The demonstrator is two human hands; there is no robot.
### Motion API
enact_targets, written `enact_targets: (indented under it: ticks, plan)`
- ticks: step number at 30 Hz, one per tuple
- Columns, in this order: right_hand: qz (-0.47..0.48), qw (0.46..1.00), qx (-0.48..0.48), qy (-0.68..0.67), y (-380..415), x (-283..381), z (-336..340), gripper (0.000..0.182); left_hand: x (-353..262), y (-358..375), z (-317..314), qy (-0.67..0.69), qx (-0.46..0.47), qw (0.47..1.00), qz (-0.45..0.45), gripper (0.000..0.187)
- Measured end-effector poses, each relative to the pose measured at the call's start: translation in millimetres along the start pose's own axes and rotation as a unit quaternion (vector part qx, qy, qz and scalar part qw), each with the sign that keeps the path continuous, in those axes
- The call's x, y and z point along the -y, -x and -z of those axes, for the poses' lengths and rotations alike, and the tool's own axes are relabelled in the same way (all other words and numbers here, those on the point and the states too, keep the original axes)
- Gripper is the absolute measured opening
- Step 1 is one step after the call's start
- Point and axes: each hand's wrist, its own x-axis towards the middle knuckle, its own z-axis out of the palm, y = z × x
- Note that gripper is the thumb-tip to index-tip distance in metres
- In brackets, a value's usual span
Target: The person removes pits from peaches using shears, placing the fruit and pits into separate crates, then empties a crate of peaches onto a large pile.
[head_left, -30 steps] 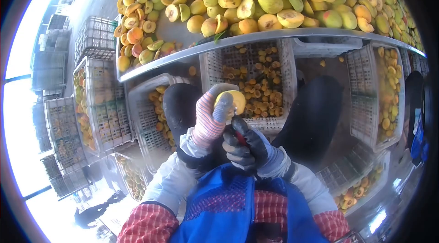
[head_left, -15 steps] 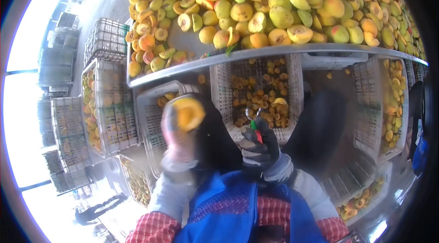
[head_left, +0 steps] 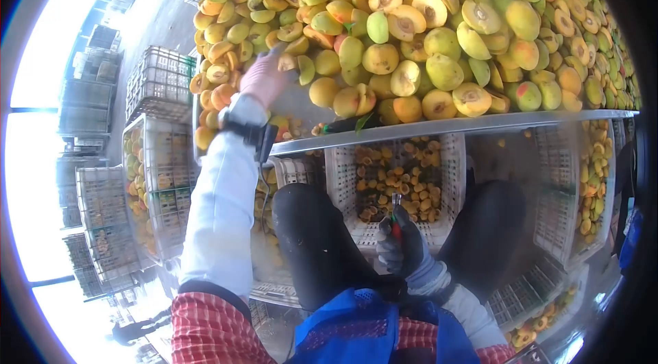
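Observation:
My left hand [head_left: 266, 77], in a pale glove, reaches over the metal-edged table [head_left: 305, 103]. Its fingers are apart around a cut peach half [head_left: 287, 63] at the near edge of the heap of peaches [head_left: 445, 42]. My right hand [head_left: 403, 247], in a dark grey glove, is low between my knees, closed around a pitting tool [head_left: 395, 225] with a red and green handle. The tool's metal end points up, in front of a white crate [head_left: 340, 189] holding small scooped-out peach pieces [head_left: 401, 179].
A dark-handled tool and a green leaf [head_left: 362, 122] lie along the table's metal rim [head_left: 425, 125]. Crates of peaches stand on both sides, such as the left crate [head_left: 171, 182] and the right crate [head_left: 555, 192]. At the far right edge shows another person's blue garment [head_left: 628, 234].
My left hand has moved up and forward from above a side crate to the heap; the peach half it held is gone from it. My right hand has lowered slightly with the tool.

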Motion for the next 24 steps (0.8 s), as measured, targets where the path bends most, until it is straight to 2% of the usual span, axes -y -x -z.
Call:
enact_targets:
  ticks: [3, 6, 7, 9, 10, 11, 13, 14, 15, 16, 18, 19, 20, 21, 22, 23, 24]
  plan:
    - [-0.002, 0.999, 0.016, -0.030, 2.6, 4.4, 2.2, 0.052, 5.4, -19.3, -20.7, 0.213, 0.163, 0.953, 0.140, 0.060]
    - [-0.006, 0.999, 0.022, -0.030, 1.9, 5.7, 3.2, 0.051, 17.7, 6.8, -20.3, 0.300, 0.221, 0.924, 0.087, 0.060]
    - [-0.005, 0.999, 0.021, -0.025, 0.2, 5.8, 2.8, 0.050, -11.3, 37.2, 13.9, 0.266, 0.169, 0.943, 0.109, 0.055]
    - [0.120, 0.969, -0.109, 0.187, 8.7, -1.3, -28.0, 0.048, -17.5, 85.3, 25.4, 0.167, 0.016, 0.982, -0.091, 0.061]
    - [0.181, 0.924, -0.175, 0.288, 14.6, -4.9, -44.5, 0.048, -35.5, 113.3, 34.2, 0.205, -0.029, 0.967, -0.147, 0.071]
    - [0.217, 0.929, -0.132, 0.271, 17.5, -5.4, -53.1, 0.034, -68.0, 140.7, 69.3, 0.237, 0.130, 0.958, -0.098, 0.080]
    - [0.238, 0.929, -0.091, 0.270, 14.7, -9.4, -63.8, 0.035, -89.5, 186.0, 71.4, 0.175, 0.190, 0.947, -0.193, 0.091]
    - [0.250, 0.927, -0.068, 0.269, 12.7, -12.0, -69.7, 0.036, -103.6, 200.0, 71.8, 0.193, 0.149, 0.933, -0.264, 0.088]
    - [0.272, 0.898, -0.122, 0.325, 14.1, -16.2, -79.1, 0.038, -114.3, 207.8, 76.9, 0.172, 0.171, 0.934, -0.263, 0.078]
    - [0.267, 0.900, -0.118, 0.323, 14.9, -13.6, -76.0, 0.037, -121.0, 213.6, 81.3, 0.150, 0.191, 0.934, -0.263, 0.068]
    - [0.256, 0.905, -0.109, 0.322, 17.7, -8.4, -66.8, 0.035, -116.2, 223.9, 68.7, 0.230, 0.103, 0.928, -0.273, 0.060]
    - [0.227, 0.935, -0.103, 0.251, 23.7, -9.3, -66.4, 0.029, -113.6, 228.0, 59.3, 0.268, 0.056, 0.921, -0.276, 0.057]
    - [0.219, 0.937, -0.100, 0.253, 26.6, -9.5, -68.5, 0.027, -116.1, 236.2, 48.3, 0.446, 0.108, 0.874, -0.161, 0.051]
    - [0.210, 0.939, -0.097, 0.254, 28.3, -10.3, -71.1, 0.024, -122.6, 249.6, 36.1, 0.601, 0.157, 0.782, -0.036, 0.046]
    - [0.198, 0.942, -0.094, 0.255, 29.2, -11.3, -72.6, 0.022, -131.3, 261.2, 30.9, 0.726, 0.198, 0.652, 0.092, 0.042]
    - [0.208, 0.922, -0.112, 0.305, 28.0, -10.7, -72.1, 0.021, -141.7, 267.7, 31.6, 0.727, 0.169, 0.656, 0.113, 0.035]
    - [0.218, 0.900, -0.130, 0.354, 25.6, -10.0, -69.5, 0.021, -141.2, 270.7, 29.0, 0.731, 0.150, 0.654, 0.127, 0.037]
